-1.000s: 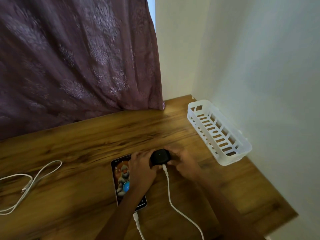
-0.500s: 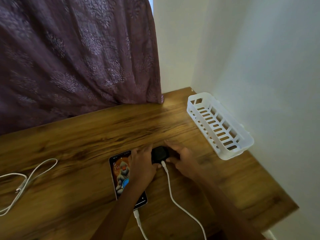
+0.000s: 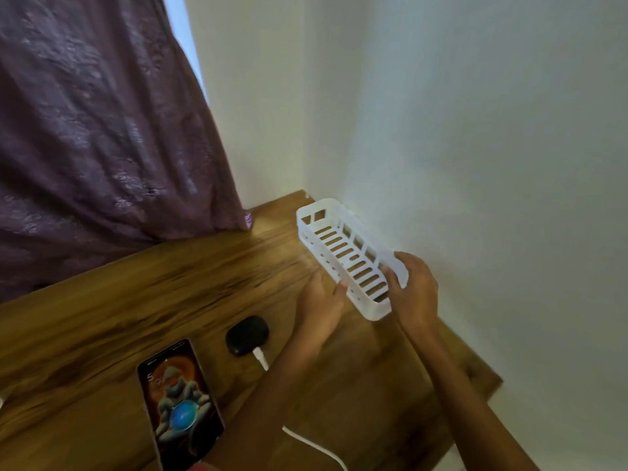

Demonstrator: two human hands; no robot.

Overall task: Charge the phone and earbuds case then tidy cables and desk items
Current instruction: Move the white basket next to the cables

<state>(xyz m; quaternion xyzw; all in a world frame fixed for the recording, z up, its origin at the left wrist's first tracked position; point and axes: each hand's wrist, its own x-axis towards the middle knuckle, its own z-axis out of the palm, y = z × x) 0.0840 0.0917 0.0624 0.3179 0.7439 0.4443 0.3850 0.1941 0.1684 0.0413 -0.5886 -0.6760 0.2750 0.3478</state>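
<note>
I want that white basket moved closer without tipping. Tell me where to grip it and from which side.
Grip the white basket by its two long rims close to the near end, one hand from each side, as the left hand and right hand hold it now. It is long, narrow and open-topped.

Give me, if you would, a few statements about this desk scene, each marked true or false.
1. Both the left hand and the right hand hold the white basket at its near end. True.
2. The earbuds case lies inside the basket. False: it lies on the desk, beside the phone.
3. A white cable is plugged into the earbuds case. True.
4. The phone's screen is dark. False: it is lit and shows a picture.
</note>
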